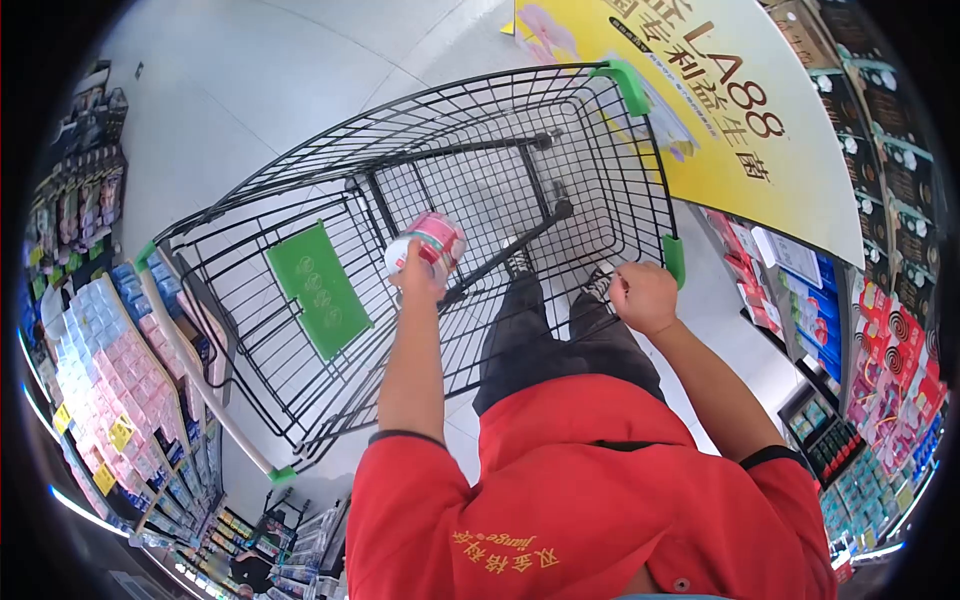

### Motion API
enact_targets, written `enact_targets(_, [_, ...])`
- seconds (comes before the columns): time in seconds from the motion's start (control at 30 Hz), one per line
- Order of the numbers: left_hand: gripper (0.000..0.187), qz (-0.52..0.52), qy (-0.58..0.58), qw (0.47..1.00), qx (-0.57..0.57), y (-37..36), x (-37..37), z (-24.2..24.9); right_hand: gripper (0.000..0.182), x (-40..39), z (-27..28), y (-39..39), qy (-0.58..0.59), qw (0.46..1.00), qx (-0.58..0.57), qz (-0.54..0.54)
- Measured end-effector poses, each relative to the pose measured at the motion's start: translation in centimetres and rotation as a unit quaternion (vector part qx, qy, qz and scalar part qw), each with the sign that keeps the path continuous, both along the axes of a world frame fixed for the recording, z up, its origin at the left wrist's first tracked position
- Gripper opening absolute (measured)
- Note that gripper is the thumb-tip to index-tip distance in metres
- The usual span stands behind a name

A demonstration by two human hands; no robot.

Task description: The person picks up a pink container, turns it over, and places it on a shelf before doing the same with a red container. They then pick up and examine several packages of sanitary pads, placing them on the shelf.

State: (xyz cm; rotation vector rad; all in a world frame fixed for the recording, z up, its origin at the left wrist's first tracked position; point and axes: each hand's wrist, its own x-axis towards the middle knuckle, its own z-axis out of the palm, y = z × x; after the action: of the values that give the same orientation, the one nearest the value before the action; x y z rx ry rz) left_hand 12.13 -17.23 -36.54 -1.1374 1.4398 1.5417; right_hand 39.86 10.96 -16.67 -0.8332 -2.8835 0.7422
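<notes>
My left hand (418,275) is closed around a pink-and-white plastic container (436,236) with a white end, which it holds over the inside of a black wire shopping cart (590,190). Whatever is printed on the container is too small to read. My right hand (645,297) is curled over the cart's near top rim, close to its green corner piece (674,262). A green plastic panel (320,290) sits on the wire at the cart's handle end, left of my left hand. Bare wire mesh shows in the basket below.
On the left, shelves carry pink and blue packs (100,350). A yellow-and-white promotional sign (740,120) stands at the upper right, beside shelves of boxes (890,340). The cart's handle bar (205,385) lies lower left. Pale floor tiles (230,90) extend beyond the cart. Another person (255,570) appears at the bottom left.
</notes>
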Motion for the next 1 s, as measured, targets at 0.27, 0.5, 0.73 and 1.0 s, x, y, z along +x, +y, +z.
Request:
enact_targets(0.27, [0.104, -0.079, 0.21, 0.974, 0.027, 2.7, 8.4, 23.3, 0.016, -0.1, -1.5, 0.8, 0.023, 0.999, -0.037, 0.018])
enact_targets(0.5, [0.102, -0.211, 0.358, 0.89, 0.189, 5.6, 15.4, 36.0, 0.069, 2.8, 6.7, 2.8, 0.093, 0.794, -0.6, 0.007])
enact_targets(0.73, [0.101, -0.3, 0.282, 0.827, 0.383, 11.0, 22.0, 37.7, 0.122, 8.8, 16.0, 2.8, 0.211, 0.715, -0.666, -0.035])
enact_targets(1.0, [0.121, -0.464, 0.28, 0.727, 0.421, 17.6, 26.0, 40.6, 0.12, 16.8, 21.5, 3.8, 0.337, 0.691, -0.638, -0.043])
